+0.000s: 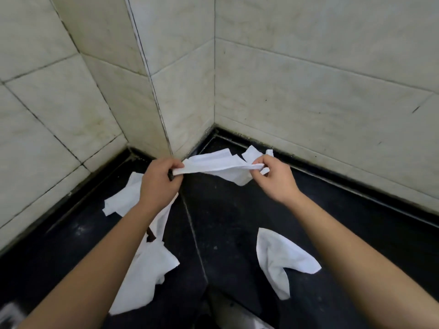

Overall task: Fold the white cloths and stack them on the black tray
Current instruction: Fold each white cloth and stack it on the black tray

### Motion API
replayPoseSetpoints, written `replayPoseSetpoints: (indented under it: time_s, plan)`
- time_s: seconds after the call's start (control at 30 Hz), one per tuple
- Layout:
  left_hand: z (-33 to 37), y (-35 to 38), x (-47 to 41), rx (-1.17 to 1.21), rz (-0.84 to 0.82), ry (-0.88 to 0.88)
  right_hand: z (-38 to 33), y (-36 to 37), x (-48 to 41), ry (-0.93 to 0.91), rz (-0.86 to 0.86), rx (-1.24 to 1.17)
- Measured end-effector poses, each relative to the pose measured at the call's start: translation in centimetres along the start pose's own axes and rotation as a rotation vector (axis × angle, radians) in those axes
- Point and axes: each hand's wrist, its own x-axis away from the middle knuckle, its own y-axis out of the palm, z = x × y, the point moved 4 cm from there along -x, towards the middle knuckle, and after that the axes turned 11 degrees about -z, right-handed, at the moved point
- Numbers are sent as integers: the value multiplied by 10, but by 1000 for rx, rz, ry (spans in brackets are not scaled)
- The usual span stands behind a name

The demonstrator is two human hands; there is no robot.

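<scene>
A white cloth (218, 166) is stretched in the air between my two hands above the dark counter. My left hand (159, 181) pinches its left end and my right hand (273, 176) pinches its right end, and the middle sags toward the far corner. Loose white cloths lie crumpled on the counter: one at the right front (280, 260), one long one under my left forearm (147, 271), one behind my left hand (123, 198), and one in the far corner (253, 153). I cannot make out a black tray apart from the dark surface.
Pale marble-tiled walls (308, 79) close in the black counter (225, 222) at the back, with a protruding wall corner (166, 129) just beyond my left hand. A seam runs down the counter's middle. A pale object (9, 314) shows at the bottom left edge.
</scene>
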Motion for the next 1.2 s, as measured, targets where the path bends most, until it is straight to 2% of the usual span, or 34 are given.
replayPoseSetpoints:
  time_s: [0.13,0.27,0.4,0.6,0.77,0.87,0.97,1.07,1.2]
  plan:
    - [-17,34,47,-176,-133,21,32,29,32,-67,-144,179]
    - [-48,99,125,-318,-413,10,91,86,86,-7,-418,471]
    - [-64,149,205,-424,-627,13,130,134,147,-3,-636,627]
    - [-54,159,248,-530,-654,18,149,148,176,-81,-519,681]
    - [-62,155,242,-460,-715,4,143,138,162,-6,-717,597]
    - [-68,148,224,-301,-709,-123,138,126,146,131,-769,399]
    - [-74,139,195,-61,-659,-347,139,117,118,281,-614,139]
    - [-77,131,161,140,-512,-520,139,113,87,407,-402,-139]
    - [-87,133,126,257,-301,-685,143,120,55,523,-268,-301]
